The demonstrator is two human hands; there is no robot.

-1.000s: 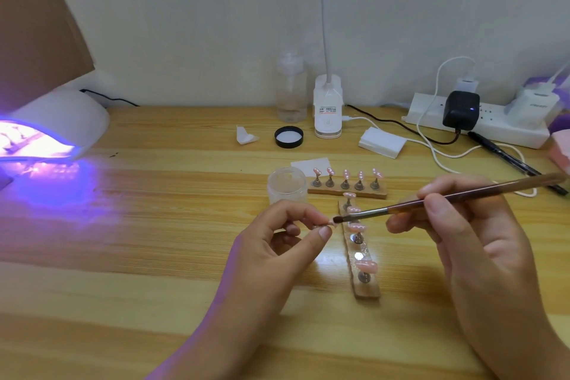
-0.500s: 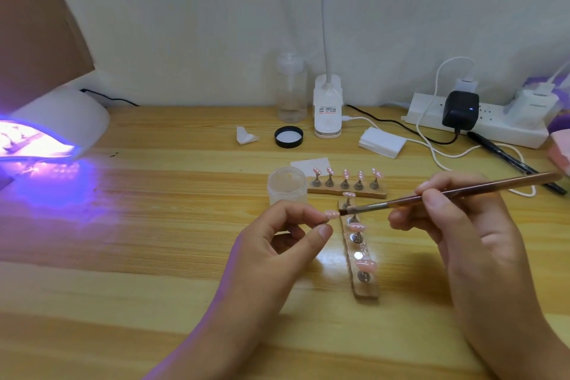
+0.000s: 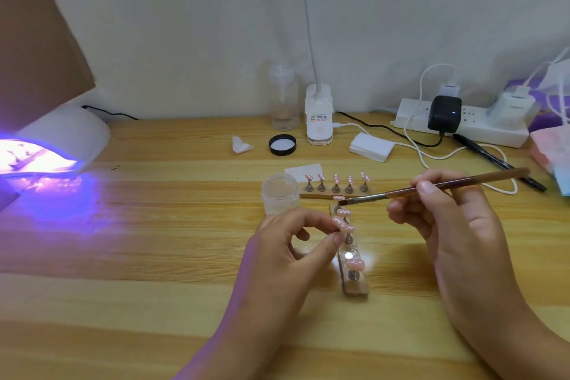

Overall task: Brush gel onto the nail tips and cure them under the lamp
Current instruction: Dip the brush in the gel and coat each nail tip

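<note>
My left hand (image 3: 287, 244) pinches a pink nail tip (image 3: 339, 223) between thumb and forefinger, just above a wooden holder strip (image 3: 354, 285) that carries more pink tips. My right hand (image 3: 444, 222) grips a brown gel brush (image 3: 431, 187); its dark bristles point left, a little above and right of the pinched tip, not touching it. A second holder strip (image 3: 334, 187) with several pink tips lies crosswise behind. An open jar of clear gel (image 3: 280, 193) stands left of it. The white curing lamp (image 3: 58, 139) glows violet at the far left.
At the back stand a clear bottle (image 3: 283, 99), a white desk-lamp base (image 3: 319, 116), the jar's black lid (image 3: 282, 144), a white pad stack (image 3: 371, 146) and a power strip (image 3: 462, 123) with chargers and cables. A black pen (image 3: 496, 160) lies at right.
The brush tip has drawn back from the pinched nail tip, rising up and to the right. My left hand has shifted the tip slightly right, over the holder strip.
</note>
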